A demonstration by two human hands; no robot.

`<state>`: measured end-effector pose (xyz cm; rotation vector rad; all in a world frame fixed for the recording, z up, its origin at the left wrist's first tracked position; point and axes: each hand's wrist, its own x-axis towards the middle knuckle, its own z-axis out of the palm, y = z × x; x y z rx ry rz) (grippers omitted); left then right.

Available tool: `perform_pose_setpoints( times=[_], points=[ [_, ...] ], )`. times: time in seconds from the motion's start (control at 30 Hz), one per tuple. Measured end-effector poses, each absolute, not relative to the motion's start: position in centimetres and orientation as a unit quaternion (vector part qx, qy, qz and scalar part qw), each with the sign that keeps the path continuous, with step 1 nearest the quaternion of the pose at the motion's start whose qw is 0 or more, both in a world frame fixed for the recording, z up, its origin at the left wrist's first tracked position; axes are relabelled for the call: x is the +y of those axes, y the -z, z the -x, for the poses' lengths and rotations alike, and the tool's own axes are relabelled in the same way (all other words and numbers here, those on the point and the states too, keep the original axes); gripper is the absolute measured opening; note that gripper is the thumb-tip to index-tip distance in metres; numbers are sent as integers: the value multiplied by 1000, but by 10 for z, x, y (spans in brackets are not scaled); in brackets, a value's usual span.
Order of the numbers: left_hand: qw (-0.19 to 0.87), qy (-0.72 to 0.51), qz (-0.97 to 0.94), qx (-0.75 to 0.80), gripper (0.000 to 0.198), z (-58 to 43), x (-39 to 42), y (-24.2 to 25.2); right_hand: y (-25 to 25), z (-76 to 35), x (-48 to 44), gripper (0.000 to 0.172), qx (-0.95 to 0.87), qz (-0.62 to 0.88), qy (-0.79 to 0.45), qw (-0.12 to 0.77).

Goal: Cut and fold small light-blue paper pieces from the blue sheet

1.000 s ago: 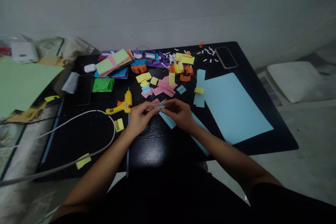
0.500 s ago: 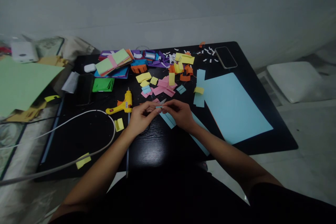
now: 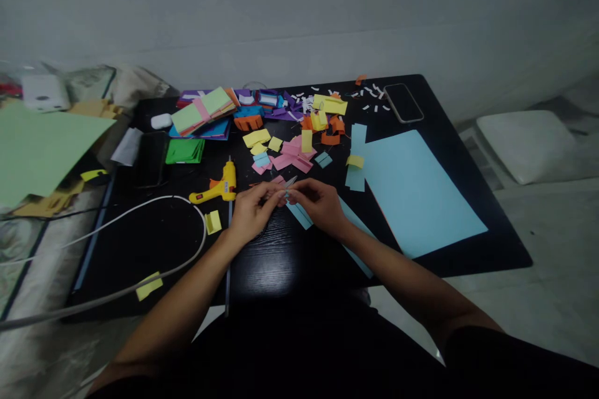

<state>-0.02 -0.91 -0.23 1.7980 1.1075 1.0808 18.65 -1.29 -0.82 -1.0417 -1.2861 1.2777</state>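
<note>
My left hand (image 3: 256,209) and my right hand (image 3: 319,202) meet over the middle of the black table, fingertips pinched together on a small piece of light blue paper (image 3: 287,192). Most of that piece is hidden by the fingers. Just beneath the hands lies a light blue paper strip (image 3: 300,216) with fold lines. Scissor blades (image 3: 291,181) poke out behind the fingertips. A longer blue strip (image 3: 354,224) passes under my right forearm. Left of my left hand rests a yellow glue gun (image 3: 219,187).
A large light blue sheet (image 3: 421,193) covers the table's right side, near a phone (image 3: 403,103). Pink paper pieces (image 3: 294,153) and yellow pieces (image 3: 256,137) lie beyond the hands. Bundled coloured papers (image 3: 203,112) sit back left. A white cable (image 3: 204,234) loops across the left side.
The fingertips have drawn slightly closer together on the small blue paper, and less of it shows. Everything else on the table stays in place.
</note>
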Motion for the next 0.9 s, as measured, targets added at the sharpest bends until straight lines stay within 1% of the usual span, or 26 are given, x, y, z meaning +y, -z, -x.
perform_pose_setpoints(
  times=[0.17, 0.37, 0.5, 0.77, 0.83, 0.9],
  points=[
    [386, -425, -693, 435, 15, 0, -9, 5, 7, -189, -11, 35, -528, 436, -555, 472],
    [386, -420, -689, 446, 18, -1, -10, 3, 7, -189, -11, 34, -519, 436, -555, 482],
    [382, -410, -691, 457, 19, 0, -9, 2, 10, -190, -9, 34, -520, 444, -556, 473],
    [327, -385, -731, 459, 19, 0, -5, -1, 12, -191, -4, 37, -495, 425, -599, 464],
    [338, -395, -714, 469, 19, -1, -5, -1, 12, -191, -3, 35, -496, 428, -594, 468],
    [378, -412, -676, 480, 21, -2, -5, 1, 13, -192, -4, 31, -501, 431, -581, 475]
  ],
)
